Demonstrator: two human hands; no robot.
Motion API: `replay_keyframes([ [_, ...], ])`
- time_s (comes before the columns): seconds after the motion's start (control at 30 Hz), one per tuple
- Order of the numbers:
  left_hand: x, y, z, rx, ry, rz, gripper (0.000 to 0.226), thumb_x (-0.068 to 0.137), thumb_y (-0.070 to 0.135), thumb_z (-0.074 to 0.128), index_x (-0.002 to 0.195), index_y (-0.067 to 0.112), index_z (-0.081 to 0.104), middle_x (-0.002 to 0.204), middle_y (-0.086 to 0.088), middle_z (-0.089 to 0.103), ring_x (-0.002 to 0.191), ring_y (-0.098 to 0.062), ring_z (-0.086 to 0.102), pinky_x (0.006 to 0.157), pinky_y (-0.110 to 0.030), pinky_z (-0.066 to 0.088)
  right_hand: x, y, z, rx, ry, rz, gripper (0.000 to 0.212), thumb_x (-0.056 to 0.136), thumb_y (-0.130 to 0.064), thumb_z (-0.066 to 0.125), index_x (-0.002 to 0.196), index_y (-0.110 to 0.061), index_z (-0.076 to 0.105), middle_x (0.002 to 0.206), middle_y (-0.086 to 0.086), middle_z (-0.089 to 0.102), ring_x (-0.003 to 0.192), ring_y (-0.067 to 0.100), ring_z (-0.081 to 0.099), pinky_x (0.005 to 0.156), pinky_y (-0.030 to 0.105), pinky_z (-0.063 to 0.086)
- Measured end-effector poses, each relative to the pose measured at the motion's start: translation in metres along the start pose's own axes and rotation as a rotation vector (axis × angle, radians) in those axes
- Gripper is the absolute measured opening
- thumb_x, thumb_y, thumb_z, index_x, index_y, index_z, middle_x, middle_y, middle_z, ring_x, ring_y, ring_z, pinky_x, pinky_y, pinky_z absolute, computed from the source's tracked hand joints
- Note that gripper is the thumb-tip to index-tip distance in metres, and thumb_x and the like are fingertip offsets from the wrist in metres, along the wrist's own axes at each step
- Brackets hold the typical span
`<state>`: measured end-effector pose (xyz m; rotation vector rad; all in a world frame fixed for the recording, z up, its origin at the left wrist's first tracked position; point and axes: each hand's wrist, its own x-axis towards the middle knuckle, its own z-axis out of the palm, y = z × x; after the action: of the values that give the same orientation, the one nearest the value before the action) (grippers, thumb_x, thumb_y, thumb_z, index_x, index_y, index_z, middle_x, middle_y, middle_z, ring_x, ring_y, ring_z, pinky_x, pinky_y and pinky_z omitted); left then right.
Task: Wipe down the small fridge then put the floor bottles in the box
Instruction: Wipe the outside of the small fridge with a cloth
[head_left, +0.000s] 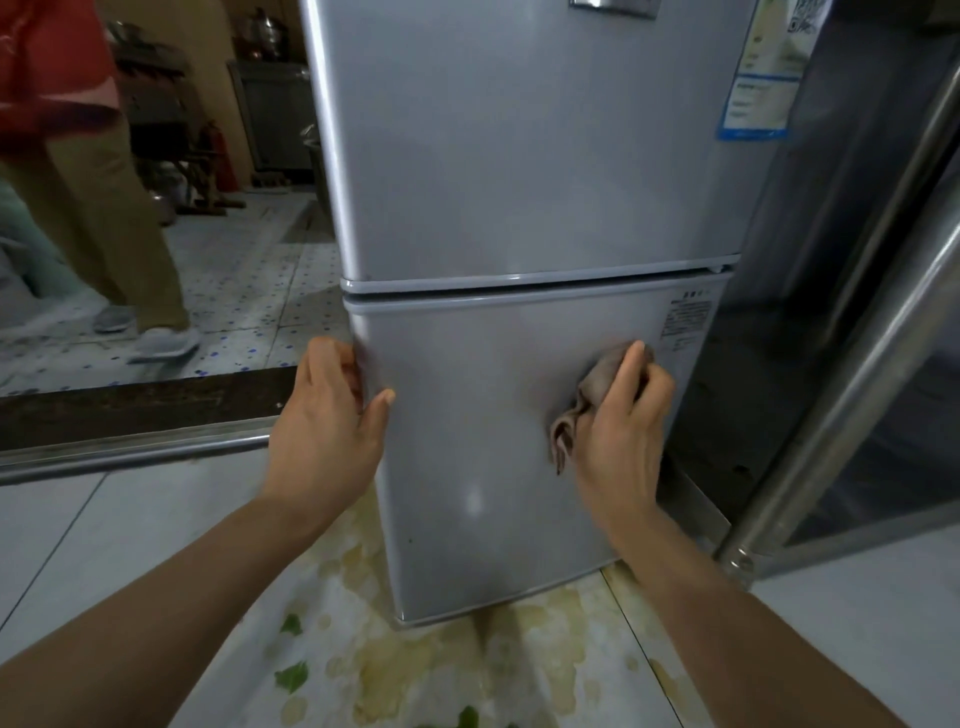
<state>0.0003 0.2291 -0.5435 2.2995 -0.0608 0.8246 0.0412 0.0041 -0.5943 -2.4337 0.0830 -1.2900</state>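
Note:
A small silver two-door fridge (519, 171) stands on the floor straight ahead of me. My left hand (332, 415) grips the left edge of its lower door, thumb on the front face and fingers curled round the side. My right hand (623, 421) holds a crumpled grey-brown cloth (582, 400) and presses it against the right part of the lower door. The cloth bunches out to the left of my palm. No bottles or box are in view.
A person in tan trousers and light shoes (156, 343) walks at the left beyond a metal door threshold (135, 452). A steel-framed door (841, 364) stands to the right of the fridge. The tiled floor (441, 670) below the fridge has yellowish stains and green leaf scraps.

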Motion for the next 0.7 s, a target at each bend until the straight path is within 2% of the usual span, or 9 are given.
replay_keyframes([
  [0.1,0.000,-0.002,0.000,0.002,0.000,-0.004,0.029,0.085,0.020,0.062,0.100,0.014,0.037,0.098,-0.008,0.052,0.086,-0.026,0.054,0.070,-0.046,0.050,0.045,0.000,-0.006,0.144,0.175,0.154,0.066,0.079,0.001,0.057,0.139,0.009,0.031,0.127,0.030,0.042,0.113,0.034,0.039,0.097,0.033,0.034],
  [0.17,0.000,-0.004,0.001,-0.002,0.000,-0.001,0.028,0.086,0.021,0.061,0.099,0.017,0.036,0.099,-0.008,0.052,0.086,-0.025,0.054,0.070,-0.046,0.049,0.054,0.003,-0.007,0.173,0.245,0.184,0.050,0.081,0.003,0.055,0.128,0.006,0.040,0.129,0.029,0.043,0.117,0.037,0.042,0.100,0.038,0.036],
  [0.23,-0.001,-0.005,0.002,-0.014,0.003,0.012,0.028,0.086,0.021,0.060,0.098,0.020,0.035,0.100,-0.007,0.052,0.085,-0.023,0.054,0.068,-0.042,0.047,0.038,0.010,-0.002,0.097,0.221,0.132,0.034,0.083,0.004,0.053,0.117,0.008,0.047,0.128,0.031,0.044,0.113,0.041,0.044,0.096,0.041,0.039],
  [0.3,-0.002,-0.006,0.004,-0.019,0.012,0.028,0.028,0.086,0.021,0.059,0.097,0.021,0.034,0.100,-0.007,0.052,0.086,-0.022,0.053,0.067,-0.039,0.045,0.011,0.019,0.006,0.052,0.150,0.107,0.028,0.083,0.008,0.054,0.110,0.013,0.049,0.126,0.035,0.043,0.107,0.046,0.046,0.091,0.043,0.040],
  [0.4,-0.003,-0.007,0.006,-0.030,0.031,0.031,0.027,0.087,0.022,0.059,0.098,0.022,0.034,0.101,-0.007,0.051,0.087,-0.021,0.053,0.067,-0.039,0.046,0.003,0.029,0.007,0.057,0.078,0.122,0.029,0.081,0.011,0.055,0.108,0.016,0.048,0.124,0.036,0.043,0.107,0.048,0.046,0.092,0.043,0.037],
  [0.6,-0.005,-0.008,0.008,-0.045,0.033,0.044,0.026,0.089,0.022,0.056,0.100,0.024,0.033,0.102,-0.006,0.050,0.089,-0.021,0.052,0.068,-0.038,0.047,0.078,0.034,-0.013,0.220,0.307,0.299,0.040,0.081,0.004,0.045,0.120,0.011,0.046,0.127,0.031,0.042,0.119,0.043,0.041,0.104,0.039,0.027],
  [0.7,-0.006,-0.011,0.011,-0.057,0.046,0.063,0.027,0.088,0.020,0.056,0.102,0.023,0.033,0.102,-0.008,0.049,0.085,-0.024,0.053,0.067,-0.036,0.044,0.091,0.041,-0.011,0.325,0.305,0.363,0.047,0.084,0.000,0.040,0.131,0.007,0.040,0.133,0.025,0.042,0.124,0.035,0.042,0.106,0.029,0.028],
])
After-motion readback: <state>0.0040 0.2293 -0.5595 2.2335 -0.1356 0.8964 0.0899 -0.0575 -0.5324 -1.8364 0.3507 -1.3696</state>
